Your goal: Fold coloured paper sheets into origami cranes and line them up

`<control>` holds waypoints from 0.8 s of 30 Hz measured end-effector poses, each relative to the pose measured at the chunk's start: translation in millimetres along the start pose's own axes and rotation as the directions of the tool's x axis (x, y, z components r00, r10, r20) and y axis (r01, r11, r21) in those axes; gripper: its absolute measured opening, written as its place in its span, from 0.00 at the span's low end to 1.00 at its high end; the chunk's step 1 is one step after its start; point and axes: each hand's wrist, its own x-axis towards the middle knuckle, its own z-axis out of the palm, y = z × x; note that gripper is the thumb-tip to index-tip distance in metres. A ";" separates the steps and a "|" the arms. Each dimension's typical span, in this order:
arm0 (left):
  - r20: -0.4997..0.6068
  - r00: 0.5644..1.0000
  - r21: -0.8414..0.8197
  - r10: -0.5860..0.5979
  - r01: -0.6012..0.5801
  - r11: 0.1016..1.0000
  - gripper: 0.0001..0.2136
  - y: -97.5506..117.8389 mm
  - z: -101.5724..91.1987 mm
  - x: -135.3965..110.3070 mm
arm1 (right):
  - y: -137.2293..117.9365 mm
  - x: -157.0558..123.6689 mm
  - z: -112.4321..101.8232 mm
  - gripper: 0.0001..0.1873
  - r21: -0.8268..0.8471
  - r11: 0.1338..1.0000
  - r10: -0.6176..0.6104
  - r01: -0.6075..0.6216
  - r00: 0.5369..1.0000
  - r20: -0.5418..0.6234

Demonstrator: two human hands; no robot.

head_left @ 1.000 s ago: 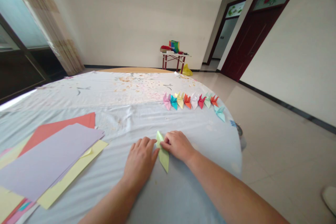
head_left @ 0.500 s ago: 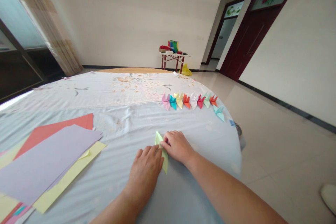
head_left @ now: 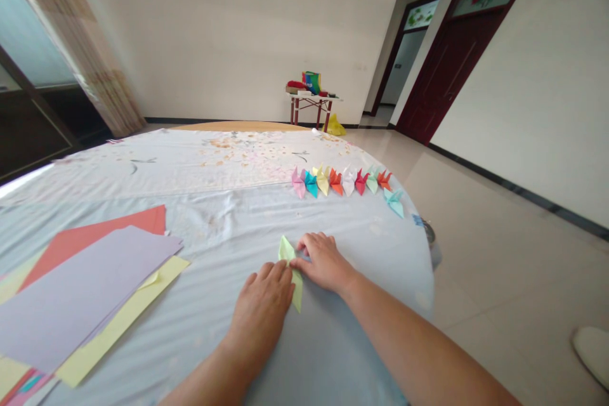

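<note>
A narrow piece of folded light-green paper point(head_left: 297, 294) lies on the cloth-covered table, pointed at both ends. My left hand point(head_left: 263, 298) presses its fingertips down on the paper's middle from the left. From the other side, my right hand point(head_left: 324, 261) grips the paper's edge, its thumb on the sheet and the fingers curled. The hands nearly meet and cover the paper's centre. Beyond them stands a row of several folded paper cranes point(head_left: 335, 181) in many colours, with a light-blue crane point(head_left: 394, 202) a little nearer at the right end.
A pile of coloured sheets lies at left, a lilac sheet point(head_left: 90, 295) on top of yellow paper point(head_left: 126, 323) and red paper point(head_left: 99, 228). The round table's edge curves along the right. A small side table point(head_left: 311, 99) stands by the far wall, near a yellow bag point(head_left: 335, 126).
The view has shifted slightly. The upper end of the green paper looks wider and a bit more open, and my right fingers have lifted slightly from it while the thumb stays.
</note>
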 end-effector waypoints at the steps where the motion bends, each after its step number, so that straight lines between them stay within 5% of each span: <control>1: -0.003 1.000 0.000 -0.003 0.003 1.000 0.13 0.0 0.0 -0.1 | 0.7 1.3 0.2 0.13 0.016 1.000 0.009 -0.010 1.000 0.007; 10: -0.027 1.000 0.003 0.003 -0.003 1.000 0.13 0.3 3.1 -0.8 | 2.6 9.3 -2.2 0.08 0.106 0.992 0.067 -0.069 0.998 0.019; 15: -0.031 1.000 0.035 0.000 0.002 0.999 0.14 1.5 4.1 0.6 | 2.1 14.4 1.4 0.15 0.106 0.992 0.067 -0.061 0.997 -0.050; 24: -0.033 0.999 0.052 0.010 -0.008 0.999 0.15 -0.3 7.7 1.8 | 1.4 41.2 10.5 0.22 -0.010 0.993 0.113 -0.113 0.994 -0.009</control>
